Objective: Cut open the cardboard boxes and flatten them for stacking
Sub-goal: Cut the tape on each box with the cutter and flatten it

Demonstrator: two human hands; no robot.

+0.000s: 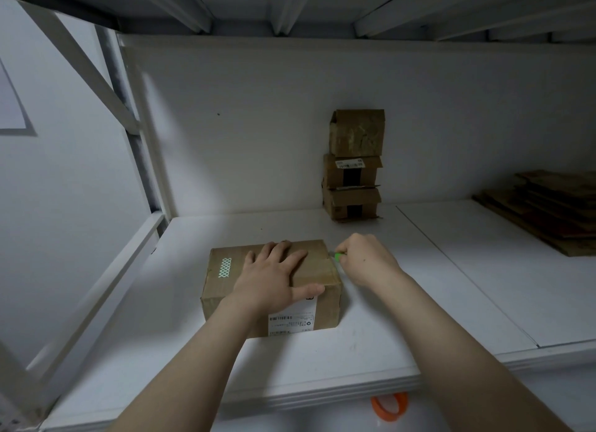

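"Head view is showing the white shelf (403, 302) with the taped box (222, 289) sitting near its front edge. What is worrying you?"

"The left hand (274, 275) is pressing flat on the lid, fingers spread, thumb lying beside the tape strip (319, 272). The right hand (367, 260) is gripping a green cutter (338, 256) at the box's far right corner. If the blade is skidding along that tape, it is probably heading straight for that thumb."

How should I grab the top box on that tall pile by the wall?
Probably by its left and right sides, one hand each, reaching from the front. The top box stands close to the wall, atop two other boxes, so only its sides and front look free.
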